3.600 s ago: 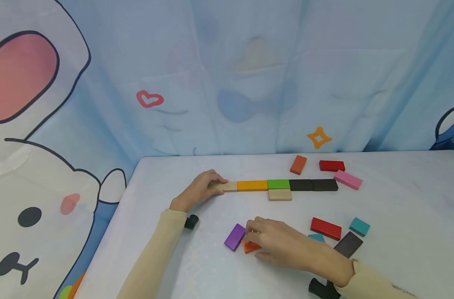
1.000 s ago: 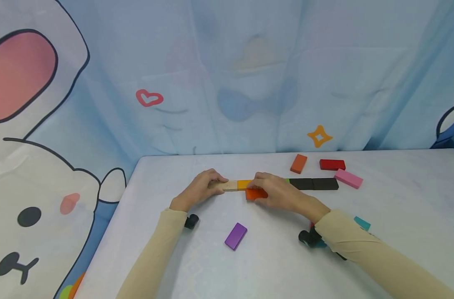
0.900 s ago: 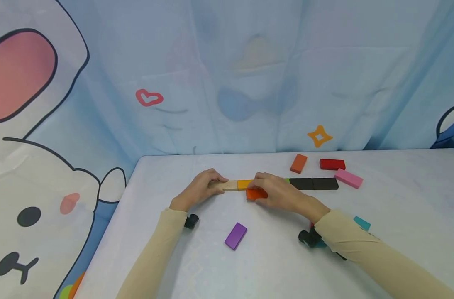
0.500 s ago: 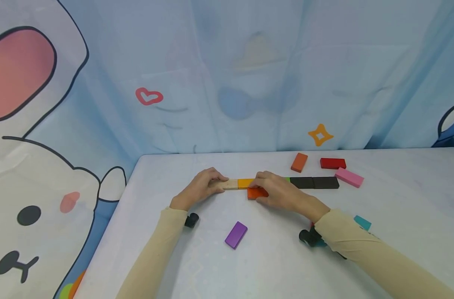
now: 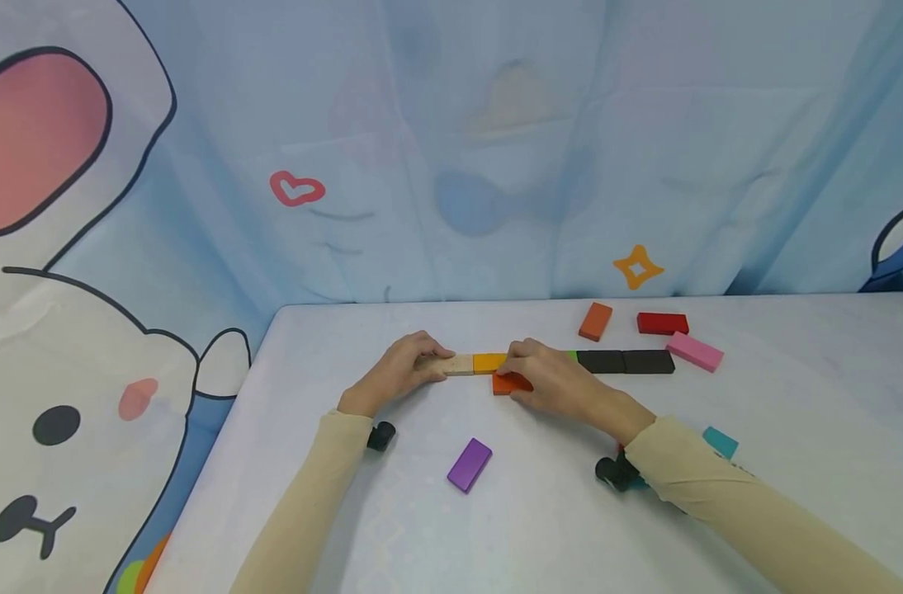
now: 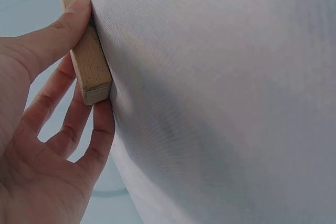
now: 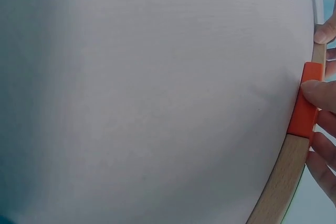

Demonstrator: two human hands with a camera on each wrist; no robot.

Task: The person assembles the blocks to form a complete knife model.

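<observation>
A row of flat blocks lies across the white table. My left hand (image 5: 392, 375) holds the plain wooden block (image 5: 460, 365) at the row's left end, thumb on its near side in the left wrist view. To the right of it are a yellow-orange block (image 5: 487, 363), a mostly hidden green one and two black blocks (image 5: 600, 361). With thumb and fingers, my right hand (image 5: 563, 384) pinches an orange block (image 5: 509, 384) along the row's near side. In the right wrist view, its end meets another plain wooden block (image 7: 281, 182), which my right hand hides from the head view.
A purple block (image 5: 470, 465) lies nearer, between the arms. Behind the row are a second orange block (image 5: 595, 322), a red block (image 5: 662, 323) and a pink block (image 5: 694, 352). A teal block (image 5: 720, 442) shows beyond the right sleeve, which covers other blocks. A printed curtain (image 5: 451, 165) hangs behind.
My right hand has carried the orange block from beside the purple block up to the row's near side. Over the last second it slid slightly right. My left hand has stayed in place.
</observation>
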